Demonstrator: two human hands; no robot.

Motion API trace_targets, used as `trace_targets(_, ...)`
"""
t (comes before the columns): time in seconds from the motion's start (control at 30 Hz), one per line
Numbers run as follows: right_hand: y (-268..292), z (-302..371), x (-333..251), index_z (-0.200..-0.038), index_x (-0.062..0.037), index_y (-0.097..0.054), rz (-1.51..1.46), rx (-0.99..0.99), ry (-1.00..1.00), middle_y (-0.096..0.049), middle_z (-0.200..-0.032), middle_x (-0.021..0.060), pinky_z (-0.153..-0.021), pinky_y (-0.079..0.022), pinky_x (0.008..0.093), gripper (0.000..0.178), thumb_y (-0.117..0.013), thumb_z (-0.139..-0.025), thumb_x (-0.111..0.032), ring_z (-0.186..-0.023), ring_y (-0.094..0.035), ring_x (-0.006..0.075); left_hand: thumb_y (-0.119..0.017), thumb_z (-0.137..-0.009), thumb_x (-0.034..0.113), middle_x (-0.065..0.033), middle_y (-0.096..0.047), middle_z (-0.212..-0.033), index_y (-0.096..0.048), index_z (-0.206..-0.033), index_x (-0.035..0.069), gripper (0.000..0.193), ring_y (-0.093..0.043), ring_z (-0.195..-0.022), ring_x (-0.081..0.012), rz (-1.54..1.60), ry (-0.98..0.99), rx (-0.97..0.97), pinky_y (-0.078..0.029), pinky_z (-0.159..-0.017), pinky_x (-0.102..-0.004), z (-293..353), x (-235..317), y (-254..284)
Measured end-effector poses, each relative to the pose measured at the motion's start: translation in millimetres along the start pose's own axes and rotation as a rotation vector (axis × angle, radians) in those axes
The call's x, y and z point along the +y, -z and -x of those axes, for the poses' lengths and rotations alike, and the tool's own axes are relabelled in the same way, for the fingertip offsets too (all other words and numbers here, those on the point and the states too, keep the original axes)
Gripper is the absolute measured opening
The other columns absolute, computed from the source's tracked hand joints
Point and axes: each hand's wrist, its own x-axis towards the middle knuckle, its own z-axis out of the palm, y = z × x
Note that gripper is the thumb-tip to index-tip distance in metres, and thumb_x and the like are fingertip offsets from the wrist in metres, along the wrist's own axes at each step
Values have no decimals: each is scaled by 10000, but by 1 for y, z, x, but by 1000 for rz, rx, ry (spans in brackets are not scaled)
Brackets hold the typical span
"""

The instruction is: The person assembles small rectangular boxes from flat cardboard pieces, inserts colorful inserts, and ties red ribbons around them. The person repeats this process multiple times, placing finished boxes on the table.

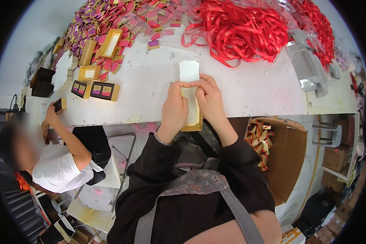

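One white table [248, 87]; two red ribbon heaps [240, 30] at far edge, one spread of pink-purple packets [122, 16] far left. Open carton [286, 162] under table holds gold packs [260, 140]. One gold tray [191, 110] at near edge, white card [189, 71] rising from it. Left hand [175, 107] and right hand [209, 99] curled, thumbs and forefingers pinching card.

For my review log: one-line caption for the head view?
Both hands fit a white insert into a gold box tray at a white table.

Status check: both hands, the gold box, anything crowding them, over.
Left hand and right hand both grip the white insert card. Gold box under hands at table edge. Red ribbon pile beyond, apart.
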Motion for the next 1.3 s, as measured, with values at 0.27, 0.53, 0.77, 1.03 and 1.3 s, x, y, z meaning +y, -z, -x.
trace_targets(0.27, -18, 5, 0, -1143, 47, -600, -178, 144, -20, -562, -1206, 201, -850, -464, 320, 273, -462, -957, -95, -994, -598, 250, -356, -831, -27, -179, -515, -1107, -374, -1217, 42, 393, -584, -881, -337, -8, 165, -23, -455, -771, -405, 1, 12, -2)
trace_targets(0.53, -15, 5, 7, -993, 22, -646, -592, -90, -210, -616, -1011, 102, -850, -441, 261, 202, -467, -919, -34, -951, -582, 179, -414, -893, 56, -168, -561, -1084, -383, -1213, 50, 321, -611, -909, -325, 104, 61, 3, -479, -769, -388, -1, -11, -7)
trace_targets(0.77, -2, 10, -9, -1060, 0, -630, -462, -155, -107, -604, -1132, 148, -870, -460, 304, 207, -532, -889, -64, -977, -593, 214, -402, -881, -44, -107, -493, -1145, -377, -1185, 17, 311, -491, -1092, -161, 290, 102, -50, -420, -931, -298, 1, -2, -3)
trace_targets(1.03, 26, -2, -11, -1122, -18, -598, 38, -398, -36, -657, -1006, 166, -763, -511, 364, 301, -575, -825, -63, -909, -645, 302, -476, -831, -63, -97, -493, -1204, -412, -1202, 10, 383, -486, -1096, -155, 498, -14, -321, -399, -969, -300, -1, -13, 18)
trace_targets(1.3, 4, 2, -14, -754, -26, -558, 706, -255, 413, -589, -691, 97, -565, -508, 342, 88, -591, -673, -18, -701, -610, 251, -574, -783, 49, -126, -598, -707, -576, -870, 68, 89, -606, -711, -302, -612, -311, -93, -464, -585, -396, -15, 5, 28)
